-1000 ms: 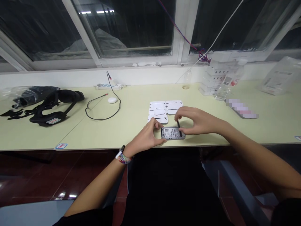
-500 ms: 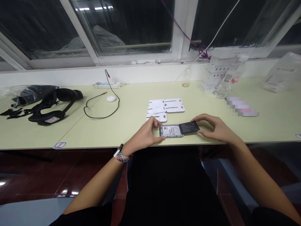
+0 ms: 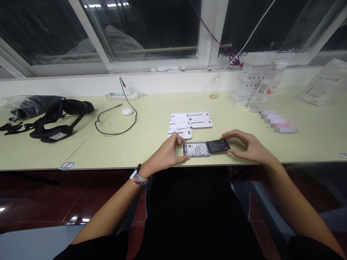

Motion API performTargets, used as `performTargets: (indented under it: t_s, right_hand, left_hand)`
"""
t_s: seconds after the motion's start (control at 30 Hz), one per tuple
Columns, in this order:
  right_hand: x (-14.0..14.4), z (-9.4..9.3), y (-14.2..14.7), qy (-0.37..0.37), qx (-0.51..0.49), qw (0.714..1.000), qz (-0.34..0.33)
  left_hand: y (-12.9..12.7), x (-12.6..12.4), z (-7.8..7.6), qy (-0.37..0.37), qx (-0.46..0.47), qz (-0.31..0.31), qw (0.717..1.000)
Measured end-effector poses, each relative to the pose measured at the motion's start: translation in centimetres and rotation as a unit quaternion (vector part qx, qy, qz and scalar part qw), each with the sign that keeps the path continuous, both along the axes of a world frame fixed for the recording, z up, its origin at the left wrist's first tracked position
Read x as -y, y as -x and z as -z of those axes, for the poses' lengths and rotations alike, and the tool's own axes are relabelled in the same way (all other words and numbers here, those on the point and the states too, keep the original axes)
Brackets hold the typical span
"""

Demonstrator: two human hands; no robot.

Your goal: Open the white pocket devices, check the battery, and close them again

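Near the table's front edge lies a small opened electronic device (image 3: 197, 149), a grey-framed casing with printed white labels inside. My left hand (image 3: 168, 151) grips its left end, the thumb at the front edge and the fingers at the back. A flat black battery (image 3: 217, 145) with fine white print adjoins the casing's right side, slightly tilted. At the battery's right end, my right hand (image 3: 248, 146) holds it between thumb and fingers. Whether the battery's left edge sits inside the casing, I cannot tell. Just behind are white rounded panels (image 3: 201, 120) with black lines and letters.
On the left are a black headset (image 3: 58, 122), a looped black cable (image 3: 116, 134), a white round case (image 3: 127, 112) and a power strip (image 3: 123, 96). White boxes (image 3: 244, 88), a clear bottle (image 3: 257, 101) and a plastic bag (image 3: 324, 85) stand back right.
The view has shifted slightly. Both hands keep the same hold, and the casing and battery show no clear movement against each other.
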State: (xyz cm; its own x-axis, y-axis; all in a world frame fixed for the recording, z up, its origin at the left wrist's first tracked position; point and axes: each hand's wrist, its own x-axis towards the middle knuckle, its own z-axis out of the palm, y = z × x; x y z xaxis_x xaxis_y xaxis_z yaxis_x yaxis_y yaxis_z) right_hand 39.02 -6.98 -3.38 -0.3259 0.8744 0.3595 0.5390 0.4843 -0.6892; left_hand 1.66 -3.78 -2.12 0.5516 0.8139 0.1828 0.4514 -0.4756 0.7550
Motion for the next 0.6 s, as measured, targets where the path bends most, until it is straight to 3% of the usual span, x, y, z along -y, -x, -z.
performTargets:
  t_s: [0.6]
  right_hand:
    - [0.26,-0.22,0.21,-0.008,0.002,1.0,-0.007]
  left_hand:
    - [0.02,-0.04,0.04,0.004,0.003,-0.002,1.0]
